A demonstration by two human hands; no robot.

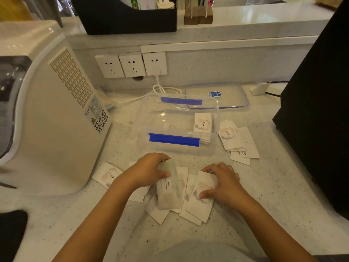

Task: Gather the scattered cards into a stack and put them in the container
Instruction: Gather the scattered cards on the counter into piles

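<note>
White cards lie scattered on the speckled counter. My left hand grips a blurred card, lifted over a loose pile in front of me. On that pile, my right hand presses a card with thumb and fingers. One card marked "love" sits apart at the left. Another heap of cards lies to the right of the clear plastic container, which has blue clips. A stack of cards stands inside it at its right end.
The container's clear lid lies behind it. A large white appliance fills the left side, a black box the right. Wall sockets and a white cable are at the back.
</note>
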